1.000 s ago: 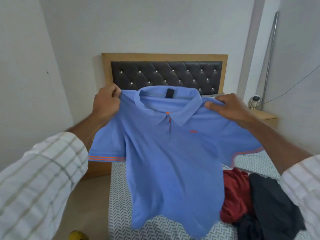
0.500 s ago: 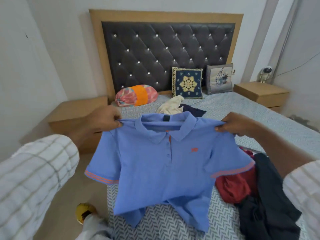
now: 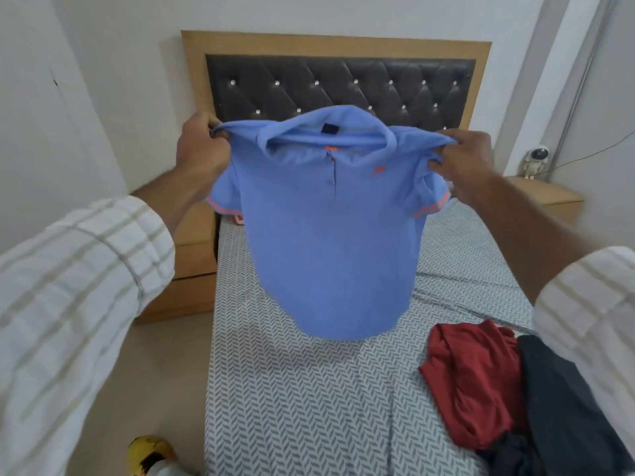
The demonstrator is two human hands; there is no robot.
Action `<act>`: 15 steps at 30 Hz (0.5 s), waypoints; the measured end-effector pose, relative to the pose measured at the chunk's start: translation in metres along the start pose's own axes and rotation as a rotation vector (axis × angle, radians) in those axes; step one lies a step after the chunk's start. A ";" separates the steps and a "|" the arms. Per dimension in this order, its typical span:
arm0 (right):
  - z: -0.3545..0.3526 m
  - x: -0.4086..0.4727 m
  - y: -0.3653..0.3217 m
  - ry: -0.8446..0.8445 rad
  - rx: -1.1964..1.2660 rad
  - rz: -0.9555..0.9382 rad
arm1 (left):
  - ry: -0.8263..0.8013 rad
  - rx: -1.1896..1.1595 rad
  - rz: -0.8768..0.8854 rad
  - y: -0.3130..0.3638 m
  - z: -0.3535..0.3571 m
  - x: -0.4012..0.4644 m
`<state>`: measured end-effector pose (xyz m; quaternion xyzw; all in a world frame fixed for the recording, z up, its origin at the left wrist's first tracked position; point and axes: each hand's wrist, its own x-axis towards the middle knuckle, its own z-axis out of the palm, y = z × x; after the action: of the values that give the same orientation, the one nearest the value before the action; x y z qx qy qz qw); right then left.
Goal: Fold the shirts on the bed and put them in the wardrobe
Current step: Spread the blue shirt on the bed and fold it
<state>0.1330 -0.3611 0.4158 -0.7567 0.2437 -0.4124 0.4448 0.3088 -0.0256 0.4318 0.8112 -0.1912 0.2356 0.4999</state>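
The left hand [image 3: 201, 149] and right hand [image 3: 462, 158] each pinch a shoulder of the blue polo shirt [image 3: 330, 228], which hangs front-facing above the bed [image 3: 309, 400], hem clear of the sheet. A red shirt [image 3: 477, 379] and a dark garment [image 3: 563, 407] lie crumpled together at the bed's right edge.

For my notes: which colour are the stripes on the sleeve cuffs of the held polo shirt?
Orange, on the blue polo shirt; the head view shows them best.

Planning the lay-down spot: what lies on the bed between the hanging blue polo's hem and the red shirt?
In the head view, only bare patterned bedsheet lies between the blue polo hem and the red shirt.
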 end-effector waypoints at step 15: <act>-0.044 -0.213 0.187 -0.431 -0.432 -0.033 | -0.562 0.247 0.076 -0.128 -0.033 -0.249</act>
<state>-0.0198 -0.3157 0.1768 -0.9078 0.2133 -0.1881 0.3083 0.1693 0.0772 0.2100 0.8915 -0.3221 0.0423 0.3158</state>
